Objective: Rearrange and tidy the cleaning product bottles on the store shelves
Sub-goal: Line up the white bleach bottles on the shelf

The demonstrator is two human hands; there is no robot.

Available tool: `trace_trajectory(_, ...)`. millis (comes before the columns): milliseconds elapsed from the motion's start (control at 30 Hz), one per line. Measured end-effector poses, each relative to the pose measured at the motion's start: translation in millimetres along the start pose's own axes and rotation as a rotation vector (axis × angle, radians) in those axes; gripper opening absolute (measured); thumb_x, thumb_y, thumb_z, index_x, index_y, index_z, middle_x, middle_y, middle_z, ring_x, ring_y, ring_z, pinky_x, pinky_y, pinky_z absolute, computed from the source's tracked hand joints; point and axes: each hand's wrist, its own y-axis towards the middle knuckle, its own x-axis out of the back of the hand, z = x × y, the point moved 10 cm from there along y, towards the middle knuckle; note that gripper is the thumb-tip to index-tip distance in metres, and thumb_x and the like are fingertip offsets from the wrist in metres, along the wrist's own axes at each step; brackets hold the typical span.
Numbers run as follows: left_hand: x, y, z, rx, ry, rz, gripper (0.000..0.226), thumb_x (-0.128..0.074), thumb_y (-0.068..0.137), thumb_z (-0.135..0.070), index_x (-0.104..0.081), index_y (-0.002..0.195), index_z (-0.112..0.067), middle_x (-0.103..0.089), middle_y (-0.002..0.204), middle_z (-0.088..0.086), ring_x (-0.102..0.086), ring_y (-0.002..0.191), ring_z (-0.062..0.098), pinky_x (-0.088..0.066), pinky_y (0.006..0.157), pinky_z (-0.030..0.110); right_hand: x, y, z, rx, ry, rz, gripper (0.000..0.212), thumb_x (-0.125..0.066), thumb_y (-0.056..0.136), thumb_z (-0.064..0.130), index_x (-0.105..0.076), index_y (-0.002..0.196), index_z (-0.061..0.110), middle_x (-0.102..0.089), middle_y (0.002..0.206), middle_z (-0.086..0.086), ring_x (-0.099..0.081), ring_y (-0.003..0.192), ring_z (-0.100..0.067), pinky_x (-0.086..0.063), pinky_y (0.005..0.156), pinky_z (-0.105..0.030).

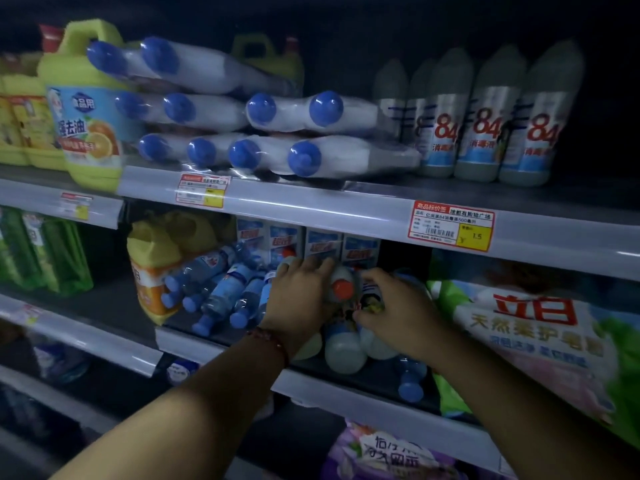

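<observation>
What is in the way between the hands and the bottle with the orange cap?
Nothing visible. Both hands hold the bottle: the left hand on its left side, the right hand on its right.

Dim light, grey shelves (311,206) (bearing price tags (453,225))

Dim, bluish light; deep shadows up top, soft motion blur, edges bowed.

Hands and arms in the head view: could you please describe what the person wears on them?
No sleeves or gloves are in view. The left hand has a red beaded bracelet at its wrist; the right hand wears nothing visible.
</observation>
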Motion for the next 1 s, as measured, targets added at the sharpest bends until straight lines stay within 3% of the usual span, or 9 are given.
trace_trajectory(100,8,-7,1,-0.026,-0.131,-0.057,0.060,-0.064,0.079,-0.052,-0.055,0.132,-0.025,-0.062,0.117,0.004,-0.059,0.104,0.034,-0.048,0.089,0.044,0,1,6,0.014,-0.001,-0.009,0.057,-0.073,0.085,0.027,-0.049,0.137,0.022,-0.064,0.127,-0.004,-0.061,0.111,-0.021,-0.043,0.082,-0.022)
trace_trajectory(300,53,-41,-25,-0.197,-0.278,-0.213,0.061,-0.055,0.087,-0.052,-0.056,0.137,-0.018,-0.060,0.120,0.007,-0.059,0.104,0.032,-0.051,0.087,0.044,6,-16,25,0.079,0.076,-0.081,0.075,-0.077,0.081,0.027,-0.039,0.147,0.027,-0.056,0.140,-0.006,-0.057,0.123,-0.026,-0.047,0.103,-0.039)
trace_trajectory(400,82,-61,-36,-0.274,-0.369,-0.234,0.057,-0.065,0.087,-0.046,-0.057,0.135,-0.016,-0.059,0.121,0.006,-0.060,0.107,0.028,-0.052,0.087,0.043,17,-33,40,0.141,0.079,-0.105,0.078,-0.079,0.080,0.021,-0.040,0.148,0.022,-0.042,0.152,-0.003,-0.047,0.133,-0.024,-0.036,0.113,-0.033)
trace_trajectory(467,99,-73,-43,-0.319,-0.426,-0.209,0.061,-0.075,0.081,-0.040,-0.058,0.134,-0.016,-0.058,0.122,0.003,-0.059,0.109,0.023,-0.052,0.089,0.040,25,-45,52,0.186,0.041,-0.114,0.078,-0.081,0.076,0.020,-0.045,0.145,0.017,-0.041,0.152,-0.003,-0.045,0.135,-0.027,-0.036,0.114,-0.040)
trace_trajectory(533,118,-84,-48,-0.299,-0.488,-0.181,0.063,-0.080,0.074,-0.035,-0.059,0.131,-0.018,-0.058,0.120,-0.002,-0.059,0.105,0.018,-0.052,0.086,0.036,35,-58,64,0.227,0.057,-0.138,0.073,-0.081,0.070,0.030,-0.050,0.136,0.023,-0.050,0.143,-0.002,-0.052,0.126,-0.028,-0.044,0.105,-0.049)
trace_trajectory(633,150,-98,-48,-0.219,-0.665,-0.246,0.056,-0.084,0.067,-0.023,-0.064,0.119,-0.016,-0.062,0.110,-0.005,-0.062,0.096,0.012,-0.052,0.079,0.029,53,-76,80,0.232,0.131,-0.153,0.060,-0.072,0.065,0.047,-0.057,0.120,0.028,-0.061,0.122,0.002,-0.060,0.109,-0.020,-0.052,0.090,-0.046)
trace_trajectory(700,164,-102,-43,-0.158,-0.799,-0.238,0.052,-0.086,0.069,-0.018,-0.064,0.116,-0.015,-0.068,0.104,-0.004,-0.067,0.093,0.010,-0.057,0.077,0.033,64,-86,88,0.200,0.167,-0.127,0.057,-0.076,0.065,0.047,-0.064,0.117,0.028,-0.065,0.114,0.005,-0.063,0.101,-0.014,-0.055,0.084,-0.042)
trace_trajectory(867,186,-108,-38,0.025,-0.961,-0.155,0.064,-0.075,0.087,-0.033,-0.041,0.141,-0.026,-0.067,0.110,-0.004,-0.070,0.091,0.011,-0.059,0.076,0.030,102,-108,94,0.037,0.379,-0.172,0.042,-0.087,0.069,0.037,-0.071,0.107,0.027,-0.074,0.099,0.011,-0.068,0.089,-0.003,-0.059,0.077,-0.032)
trace_trajectory(1000,210,-111,-64,-0.062,-0.878,-0.210,0.040,-0.074,0.087,-0.017,-0.057,0.124,-0.018,-0.068,0.105,-0.002,-0.070,0.090,0.010,-0.060,0.076,0.036,140,-124,102,-0.101,0.458,-0.219,0.029,-0.087,0.066,0.038,-0.077,0.088,0.024,-0.076,0.083,0.010,-0.070,0.077,-0.002,-0.058,0.067,-0.025)
